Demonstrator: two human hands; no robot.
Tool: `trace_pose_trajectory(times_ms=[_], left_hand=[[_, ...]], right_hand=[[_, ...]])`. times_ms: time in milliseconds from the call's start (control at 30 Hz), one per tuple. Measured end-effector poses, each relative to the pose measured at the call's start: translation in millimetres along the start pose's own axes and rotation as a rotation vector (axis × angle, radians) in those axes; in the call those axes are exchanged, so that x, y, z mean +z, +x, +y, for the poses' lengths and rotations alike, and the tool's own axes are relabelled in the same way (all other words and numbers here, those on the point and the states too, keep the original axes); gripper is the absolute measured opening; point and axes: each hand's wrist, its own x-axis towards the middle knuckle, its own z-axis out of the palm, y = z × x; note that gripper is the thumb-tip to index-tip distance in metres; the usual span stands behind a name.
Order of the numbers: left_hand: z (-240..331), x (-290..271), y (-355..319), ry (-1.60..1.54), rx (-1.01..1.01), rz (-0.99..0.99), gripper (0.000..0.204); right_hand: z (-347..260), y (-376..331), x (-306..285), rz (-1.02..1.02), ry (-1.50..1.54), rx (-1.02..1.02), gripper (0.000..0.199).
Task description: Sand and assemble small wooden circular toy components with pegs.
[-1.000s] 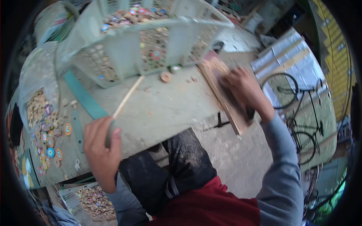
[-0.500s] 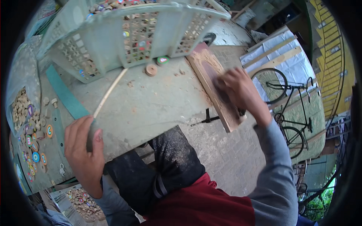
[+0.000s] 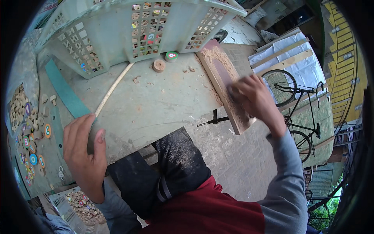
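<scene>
My left hand (image 3: 85, 156): thumb and fingers apart, by the stick (image 3: 113, 89).
My right hand (image 3: 257, 97): blurred, curled over the dusty board (image 3: 222, 77); I can't tell if it grips anything.

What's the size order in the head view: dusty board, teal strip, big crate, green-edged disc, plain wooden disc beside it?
1. Big crate
2. Dusty board
3. Teal strip
4. Green-edged disc and plain wooden disc: too alike to rank
</scene>
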Motion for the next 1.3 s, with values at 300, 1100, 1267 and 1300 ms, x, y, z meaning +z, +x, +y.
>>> trace_pose_trajectory(times_ms=[300, 1100, 1267, 1300], left_hand=[[-3, -3, -7, -0.013, -0.073, 0.022, 0.027], [1, -2, -1, -0.051, -0.012, 0.036, 0.029], [-1, -2, -4, -0.056, -0.081, 0.035, 0.027], [-1, -1, -4, -0.061, -0.087, 0.039, 0.026]], right_hand=[[10, 36, 11, -0.015, -0.033, -0.096, 0.019], [4, 4, 8, 0.065, 0.027, -0.023, 0.021], [24, 83, 27, 0.111, -0.025, -0.131, 0.020], [23, 83, 27, 0.125, -0.016, -0.143, 0.021]])
